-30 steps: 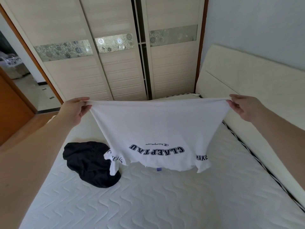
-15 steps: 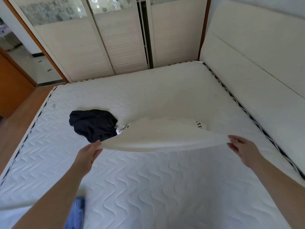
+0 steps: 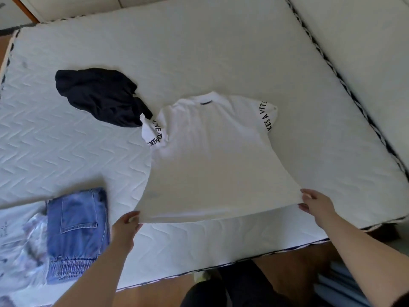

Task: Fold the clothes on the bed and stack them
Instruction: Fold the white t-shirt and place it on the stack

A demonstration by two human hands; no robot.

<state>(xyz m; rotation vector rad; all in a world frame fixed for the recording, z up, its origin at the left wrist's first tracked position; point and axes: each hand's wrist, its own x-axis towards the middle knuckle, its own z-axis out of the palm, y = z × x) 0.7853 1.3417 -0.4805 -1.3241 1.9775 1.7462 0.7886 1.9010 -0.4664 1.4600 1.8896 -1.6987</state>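
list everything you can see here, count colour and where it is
white t-shirt: 1, white with black lettering on the sleeves, spread flat mid-mattress, hem held at both corners
dark garment: 1, navy or black, crumpled, far left of the shirt, touching its left sleeve
denim garment: 1, blue, folded, near left of the bed
pale printed garment: 1, whitish with grey-blue marks, under the denim at the left edge
mattress: 1, white quilted
headboard: 1, cream, right side
left hand: 1, pinching the left hem corner
right hand: 1, pinching the right hem corner

matt cloth T-shirt (image 3: 212,156), quilted mattress (image 3: 199,52)
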